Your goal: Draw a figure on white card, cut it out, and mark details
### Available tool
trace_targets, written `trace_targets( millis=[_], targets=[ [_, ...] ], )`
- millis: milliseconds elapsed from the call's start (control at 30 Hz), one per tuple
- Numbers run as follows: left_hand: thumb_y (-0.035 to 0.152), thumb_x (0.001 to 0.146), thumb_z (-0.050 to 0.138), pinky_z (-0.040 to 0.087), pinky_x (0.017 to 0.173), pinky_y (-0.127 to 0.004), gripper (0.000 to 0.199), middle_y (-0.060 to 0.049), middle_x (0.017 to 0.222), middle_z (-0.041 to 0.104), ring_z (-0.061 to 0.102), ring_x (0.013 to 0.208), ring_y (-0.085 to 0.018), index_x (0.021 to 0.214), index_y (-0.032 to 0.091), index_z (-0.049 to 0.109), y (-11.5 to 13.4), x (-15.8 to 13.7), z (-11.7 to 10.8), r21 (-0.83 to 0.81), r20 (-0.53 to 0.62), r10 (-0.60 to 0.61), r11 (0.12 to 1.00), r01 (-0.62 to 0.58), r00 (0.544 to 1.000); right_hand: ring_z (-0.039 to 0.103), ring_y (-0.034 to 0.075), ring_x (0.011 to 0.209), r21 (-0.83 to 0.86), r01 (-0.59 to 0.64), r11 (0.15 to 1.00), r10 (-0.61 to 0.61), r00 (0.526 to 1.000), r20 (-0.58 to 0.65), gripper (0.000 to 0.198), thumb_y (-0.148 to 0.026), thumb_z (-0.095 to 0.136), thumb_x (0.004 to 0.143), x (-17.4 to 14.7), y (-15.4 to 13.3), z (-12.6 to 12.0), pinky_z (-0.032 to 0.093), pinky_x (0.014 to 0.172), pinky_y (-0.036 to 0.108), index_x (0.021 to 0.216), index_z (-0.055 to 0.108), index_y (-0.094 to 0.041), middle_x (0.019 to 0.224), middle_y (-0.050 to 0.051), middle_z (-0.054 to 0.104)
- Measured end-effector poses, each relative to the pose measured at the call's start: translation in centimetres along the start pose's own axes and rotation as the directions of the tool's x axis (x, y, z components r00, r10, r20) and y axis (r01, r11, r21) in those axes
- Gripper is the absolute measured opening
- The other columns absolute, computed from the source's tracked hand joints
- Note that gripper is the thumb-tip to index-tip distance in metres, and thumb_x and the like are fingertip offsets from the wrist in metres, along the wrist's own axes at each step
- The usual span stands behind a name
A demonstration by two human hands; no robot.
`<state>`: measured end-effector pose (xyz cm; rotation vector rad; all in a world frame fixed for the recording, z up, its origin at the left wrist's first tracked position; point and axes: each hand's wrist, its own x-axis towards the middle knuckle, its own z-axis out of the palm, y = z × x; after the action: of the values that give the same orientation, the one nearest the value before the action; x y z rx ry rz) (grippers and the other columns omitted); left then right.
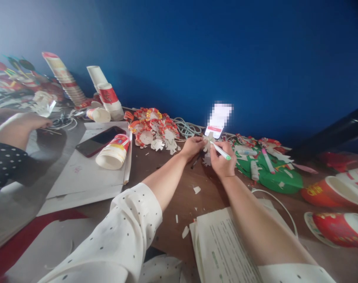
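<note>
My right hand [226,160] is closed round a white marker with a green end [221,151]. The marker's tip meets a small pale paper cutout [208,141]. Pinched at its left edge, that cutout is in the fingers of my left hand [193,147]. A lit phone [215,131] stands upright just behind the cutout, its screen partly pixelated. Left of my hands lies a heap of cut paper-cup pieces [155,127] with red and yellow edges. To the right, a green sheet [279,179] carries a pink-capped marker [268,160] and paper scraps.
Stacked paper cups [65,80] lean near the blue wall. A dark phone [100,140] and nested cups [114,152] rest on a white board [69,177]. Another person's arm [16,127] is at far left. Printed papers [223,243] lie in front; red cups [338,228] lie right.
</note>
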<state>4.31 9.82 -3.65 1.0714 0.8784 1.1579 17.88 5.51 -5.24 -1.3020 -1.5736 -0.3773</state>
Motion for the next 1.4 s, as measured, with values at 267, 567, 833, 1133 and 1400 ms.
trace_targets(
  millis=[267, 567, 833, 1133, 1400],
  targets=[
    [0.027, 0.073, 0.078, 0.029, 0.051, -0.021, 0.019, 0.006, 0.048, 0.046, 0.035, 0.047, -0.006, 0.066, 0.014, 0.066, 0.2, -0.21, 0.31, -0.042, -0.039, -0.026, 0.999, 0.024, 0.999, 0.071, 0.023, 0.082, 0.037, 0.005, 0.999, -0.005, 1.0, 0.013, 0.016, -0.036, 0.057, 0.093, 0.04, -0.01, 0.01, 0.054, 0.071, 0.032, 0.093, 0.064, -0.022, 0.089, 0.009, 0.074],
    [0.024, 0.076, 0.076, 0.033, 0.052, -0.02, 0.011, 0.005, 0.052, 0.052, 0.04, 0.048, -0.005, 0.072, 0.015, 0.071, 0.15, -0.12, 0.19, -0.023, -0.09, -0.013, 1.0, 0.011, 0.996, 0.071, 0.021, 0.077, 0.103, 0.022, 0.994, -0.032, 0.995, 0.096, 0.017, -0.037, 0.06, 0.092, -0.23, -0.76, -0.29, 0.056, 0.07, 0.031, 0.094, 0.065, -0.022, 0.087, 0.008, 0.074],
    [0.028, 0.075, 0.079, 0.034, 0.052, -0.021, 0.017, 0.005, 0.05, 0.052, 0.042, 0.047, -0.006, 0.072, 0.014, 0.07, -0.27, 0.16, 0.23, -0.069, -0.066, -0.026, 0.997, 0.022, 0.997, 0.071, 0.021, 0.078, 0.026, 0.001, 1.0, 0.0, 0.998, -0.055, 0.016, -0.038, 0.06, 0.093, -0.01, -0.09, 0.02, 0.054, 0.067, 0.03, 0.092, 0.064, -0.022, 0.086, 0.007, 0.074],
    [0.025, 0.076, 0.077, 0.034, 0.053, -0.02, 0.013, 0.006, 0.05, 0.051, 0.039, 0.047, -0.006, 0.073, 0.014, 0.071, -0.29, 0.12, 0.25, -0.026, -0.065, -0.006, 1.0, 0.004, 0.998, 0.072, 0.022, 0.079, 0.038, -0.016, 0.999, 0.018, 0.999, -0.04, 0.015, -0.037, 0.058, 0.093, 0.18, -0.01, -0.07, 0.055, 0.071, 0.032, 0.094, 0.063, -0.023, 0.088, 0.008, 0.074],
    [0.029, 0.073, 0.079, 0.034, 0.054, -0.021, 0.017, 0.005, 0.051, 0.051, 0.041, 0.05, -0.006, 0.075, 0.013, 0.072, -0.43, 0.19, 0.13, -0.015, -0.047, -0.012, 1.0, 0.012, 0.999, 0.071, 0.022, 0.077, 0.018, -0.01, 1.0, 0.011, 0.999, -0.049, 0.014, -0.035, 0.059, 0.092, 0.2, 0.03, -0.06, 0.054, 0.068, 0.031, 0.094, 0.064, -0.021, 0.087, 0.008, 0.074]
  ],
)
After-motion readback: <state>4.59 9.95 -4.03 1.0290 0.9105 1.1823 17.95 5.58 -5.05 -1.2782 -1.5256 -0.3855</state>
